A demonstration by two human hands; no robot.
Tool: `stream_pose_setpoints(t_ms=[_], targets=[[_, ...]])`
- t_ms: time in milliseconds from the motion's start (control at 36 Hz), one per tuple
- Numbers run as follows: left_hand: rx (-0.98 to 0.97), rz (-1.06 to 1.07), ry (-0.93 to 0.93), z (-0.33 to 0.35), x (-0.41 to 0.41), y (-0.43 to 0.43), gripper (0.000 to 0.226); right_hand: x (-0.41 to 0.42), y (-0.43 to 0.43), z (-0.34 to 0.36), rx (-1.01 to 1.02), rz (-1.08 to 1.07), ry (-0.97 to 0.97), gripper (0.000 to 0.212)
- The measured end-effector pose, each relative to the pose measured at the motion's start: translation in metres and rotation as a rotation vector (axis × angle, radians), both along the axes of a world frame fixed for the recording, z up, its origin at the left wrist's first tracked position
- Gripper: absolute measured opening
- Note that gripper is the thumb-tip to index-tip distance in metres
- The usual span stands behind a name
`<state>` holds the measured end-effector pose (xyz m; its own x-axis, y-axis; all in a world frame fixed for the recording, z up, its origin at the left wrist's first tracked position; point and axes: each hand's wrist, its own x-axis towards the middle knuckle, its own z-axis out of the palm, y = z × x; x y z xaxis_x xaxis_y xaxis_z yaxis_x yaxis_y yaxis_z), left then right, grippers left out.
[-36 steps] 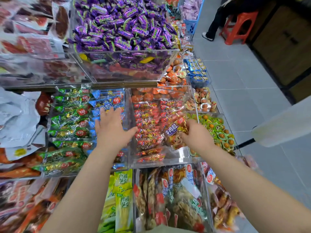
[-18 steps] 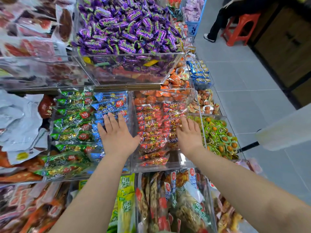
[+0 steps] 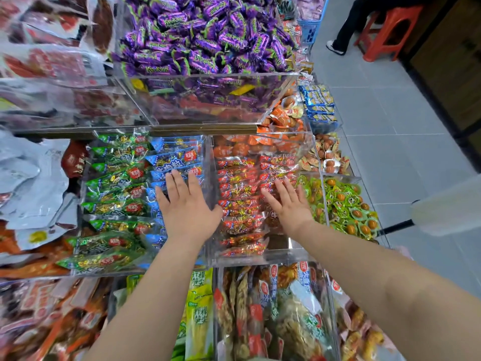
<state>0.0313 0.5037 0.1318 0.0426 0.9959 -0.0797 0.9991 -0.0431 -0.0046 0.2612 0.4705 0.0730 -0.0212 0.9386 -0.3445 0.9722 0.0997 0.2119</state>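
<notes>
The shiny blue plastic snack packets [image 3: 177, 157] are lying stacked in the right part of a clear acrylic bin [image 3: 78, 230] on the middle tier of the display. The left hand [image 3: 186, 207] is resting palm down on top of them, fingers straight and slightly spread, gripping nothing.

Just beside it, across a clear divider wall [image 3: 211, 162], the glossy red foil snack packets [image 3: 239, 194] are lying in rows in the neighbouring compartment. The right hand [image 3: 289, 204] is lying flat over their right column, fingers straight and fanned, also holding nothing. Whether it is pressing down or only touching cannot be told.

To the left of the blue packets, shiny green foil packets [image 3: 114, 183] are filling the rest of that bin. Behind the red packets, orange wrapped snacks [image 3: 247, 147] are sitting at the back of the compartment. To the right of the right hand, round orange snacks in bright green wrappers [image 3: 343, 204] are filling another clear bin.

Above, a large clear box is holding a heap of purple-wrapped candies [image 3: 203, 35]. Below the hands, tall yellow-green packets [image 3: 199, 308] are standing in a lower bin.

Far off on the grey tiled floor [image 3: 390, 126], a person's dark-trousered leg [image 3: 348, 24] is showing beside a red plastic stool [image 3: 387, 29].
</notes>
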Motion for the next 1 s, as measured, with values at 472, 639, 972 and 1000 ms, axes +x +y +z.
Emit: stream_pose_setpoints(t_ms=[472, 639, 972, 1000], targets=[[0.009, 0.007, -0.001, -0.004, 0.0, 0.001, 0.097, 0.003, 0.023, 0.007, -0.111, 0.115, 0.054, 0.123], [0.011, 0.005, -0.019, -0.004, -0.001, 0.001, 0.097, 0.002, 0.019, 0.012, -0.146, 0.096, 0.022, 0.13], [0.024, -0.003, -0.007, -0.009, -0.002, 0.002, 0.096, 0.007, 0.023, 0.007, -0.129, 0.035, -0.071, 0.116], [0.017, -0.002, -0.002, -0.009, -0.002, 0.002, 0.097, 0.007, 0.024, 0.007, -0.133, 0.031, -0.067, 0.117]])
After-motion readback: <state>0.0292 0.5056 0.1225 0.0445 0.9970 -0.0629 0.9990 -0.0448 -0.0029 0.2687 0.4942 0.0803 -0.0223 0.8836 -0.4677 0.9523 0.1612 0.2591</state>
